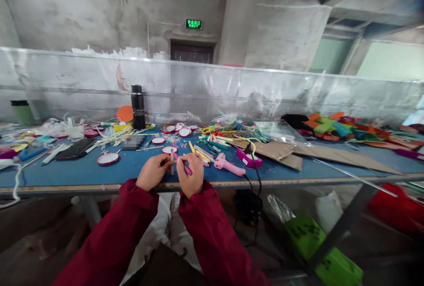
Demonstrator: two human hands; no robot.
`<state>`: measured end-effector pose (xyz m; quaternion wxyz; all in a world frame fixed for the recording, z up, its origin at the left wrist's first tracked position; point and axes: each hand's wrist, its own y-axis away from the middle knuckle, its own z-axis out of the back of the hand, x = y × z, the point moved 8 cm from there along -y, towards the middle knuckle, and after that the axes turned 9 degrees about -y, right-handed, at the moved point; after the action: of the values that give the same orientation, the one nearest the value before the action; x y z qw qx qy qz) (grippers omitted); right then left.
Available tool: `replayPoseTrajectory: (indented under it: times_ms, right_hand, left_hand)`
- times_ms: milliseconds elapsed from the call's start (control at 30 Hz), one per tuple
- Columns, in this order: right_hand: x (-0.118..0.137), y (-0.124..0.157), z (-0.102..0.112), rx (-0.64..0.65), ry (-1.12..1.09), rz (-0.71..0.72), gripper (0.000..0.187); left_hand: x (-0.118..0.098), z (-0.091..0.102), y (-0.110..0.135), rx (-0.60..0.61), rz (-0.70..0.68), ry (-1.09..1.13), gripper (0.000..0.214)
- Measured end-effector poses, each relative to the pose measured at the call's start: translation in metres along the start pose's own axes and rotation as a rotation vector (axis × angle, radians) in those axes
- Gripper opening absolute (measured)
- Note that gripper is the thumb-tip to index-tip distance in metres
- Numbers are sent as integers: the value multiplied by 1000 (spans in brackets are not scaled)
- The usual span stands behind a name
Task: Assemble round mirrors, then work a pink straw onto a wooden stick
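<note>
Both hands work close together at the front edge of the blue table [99, 169]. My left hand [153, 172] is closed in a pinch on a thin wooden stick [172, 167] that stands nearly upright. My right hand [191, 174] is closed around a small pink-purple stick [186, 167], its tip pointing towards the wooden stick. Both arms wear dark red sleeves. A pink glue gun [228, 165] lies just right of my right hand, its black cord running off the table edge.
Coloured sticks [202, 151], red-rimmed round discs [107, 158], a black bottle [138, 107], a black phone [71, 149] and brown cardboard [281, 150] cover the table. A perforated metal screen [212, 87] stands behind. A green bag [318, 246] sits under the table.
</note>
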<state>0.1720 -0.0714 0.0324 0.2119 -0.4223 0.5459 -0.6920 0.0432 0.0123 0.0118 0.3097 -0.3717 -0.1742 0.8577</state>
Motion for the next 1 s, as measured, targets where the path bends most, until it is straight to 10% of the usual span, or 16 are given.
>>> replayPoseTrajectory:
  times_ms: [1000]
  right_hand:
    - [0, -1, 1, 3, -2, -28, 15]
  left_hand:
    - [1, 1, 1, -6, 9, -2, 35]
